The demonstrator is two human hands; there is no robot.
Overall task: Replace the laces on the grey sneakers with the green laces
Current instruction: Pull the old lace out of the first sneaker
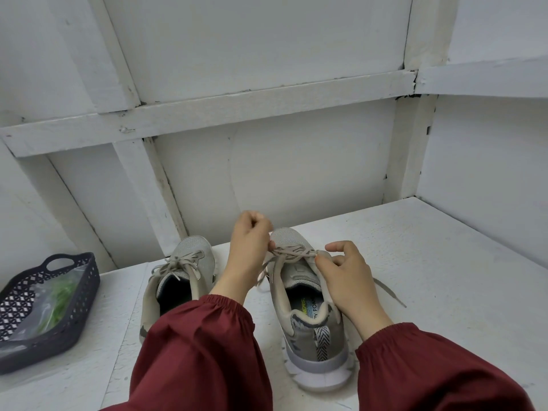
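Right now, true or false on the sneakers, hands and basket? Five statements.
1. The left hand and right hand both pinch the beige laces on the right sneaker. True.
2. The left sneaker is already unlaced. False: its laces are tied in a bow.
3. The green laces sit bagged in the basket. True.
4. The basket is right of the sneakers. False: it is on the left.
5. The sneakers' toes point toward the person. False: the heels do.
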